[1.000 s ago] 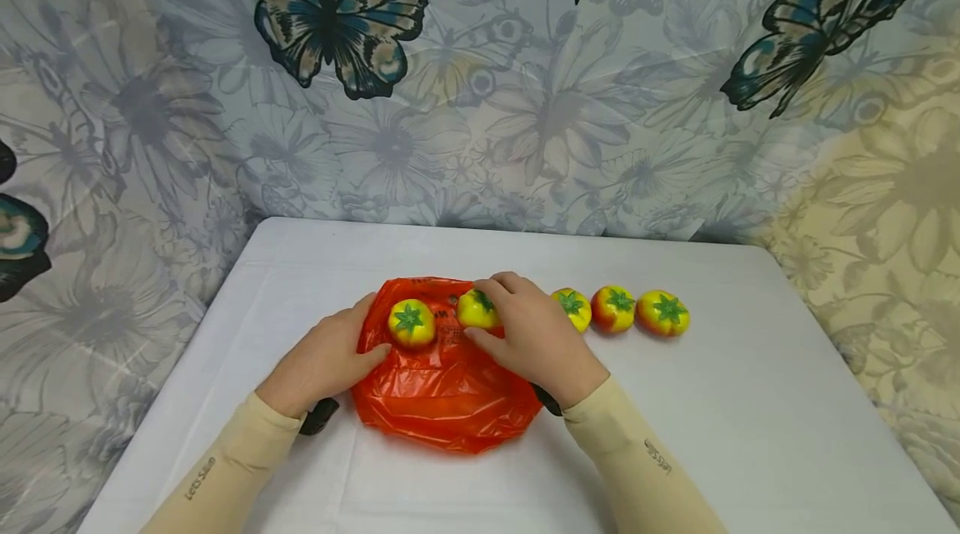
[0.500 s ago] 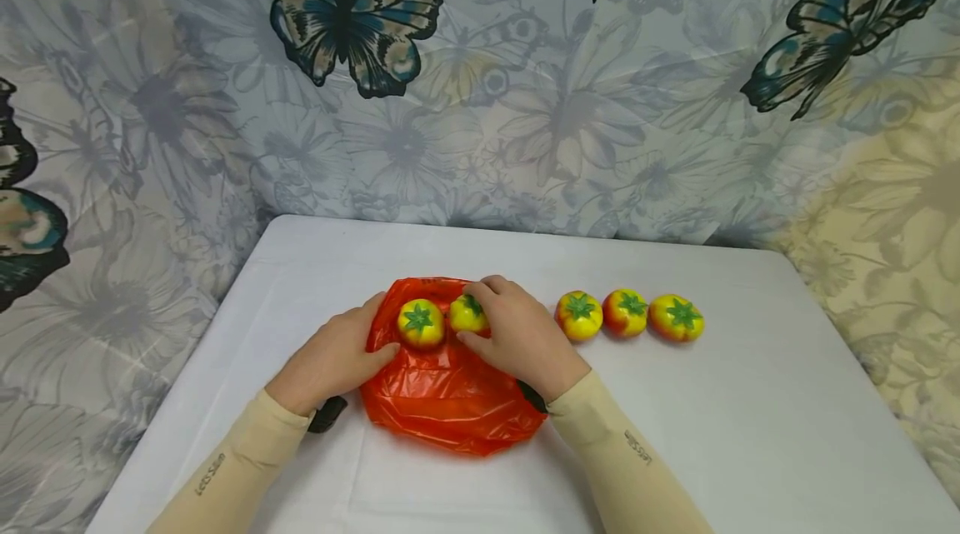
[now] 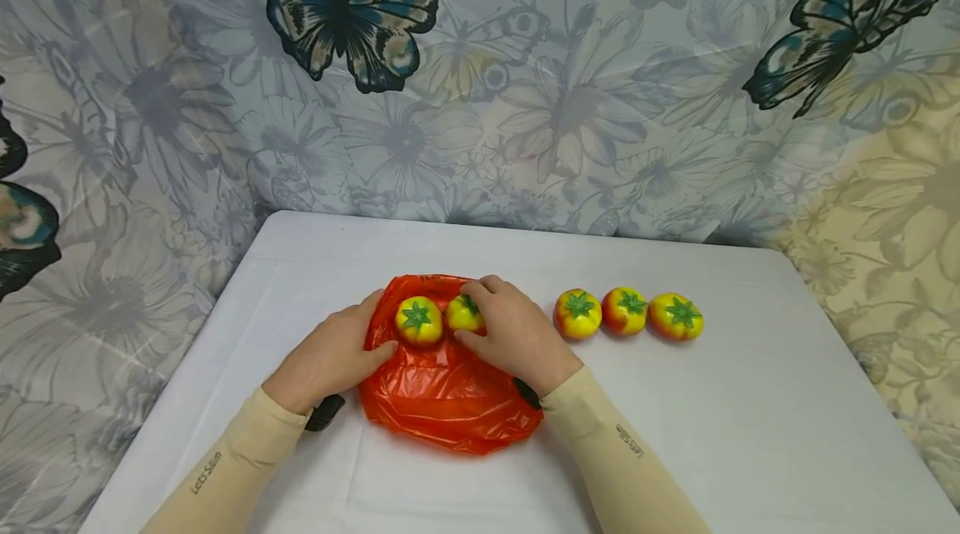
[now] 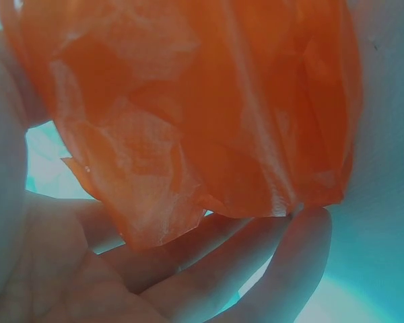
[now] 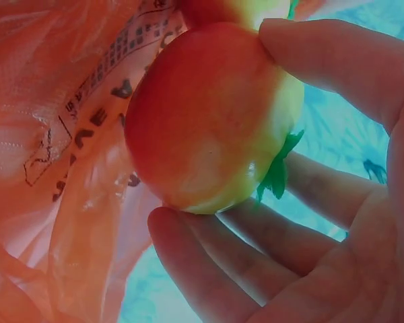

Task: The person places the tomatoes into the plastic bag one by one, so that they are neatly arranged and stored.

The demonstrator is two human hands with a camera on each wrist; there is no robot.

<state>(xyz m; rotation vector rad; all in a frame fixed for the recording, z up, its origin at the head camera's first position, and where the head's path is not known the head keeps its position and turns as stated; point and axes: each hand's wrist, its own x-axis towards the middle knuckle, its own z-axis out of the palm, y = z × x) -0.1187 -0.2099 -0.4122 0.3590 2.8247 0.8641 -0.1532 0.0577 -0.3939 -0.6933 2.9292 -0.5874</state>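
A red plastic bag [image 3: 450,401] lies on the table with its printed inner side up. One red-and-yellow tomato [image 3: 419,321] with a green star-shaped calyx sits on the bag. My left hand [image 3: 333,355] holds the bag's left side, thumb on top; in the left wrist view its fingers [image 4: 303,256] curl along the crumpled edge. At the right side, my right hand [image 3: 521,334] grips a second tomato [image 5: 212,121] between thumb and fingertips, close beside the first. The right hand partly covers this tomato in the head view.
In a row right of the bag stand three more tomatoes [image 3: 577,314], two of them close together. The white table [image 3: 750,401] reaches back to a wall cloth [image 3: 570,126] printed with butterflies and flowers.
My right hand has shifted slightly left with its tomato, bringing it close to the one on the bag. My left hand stays at the bag's left side. The head view has turned a little.
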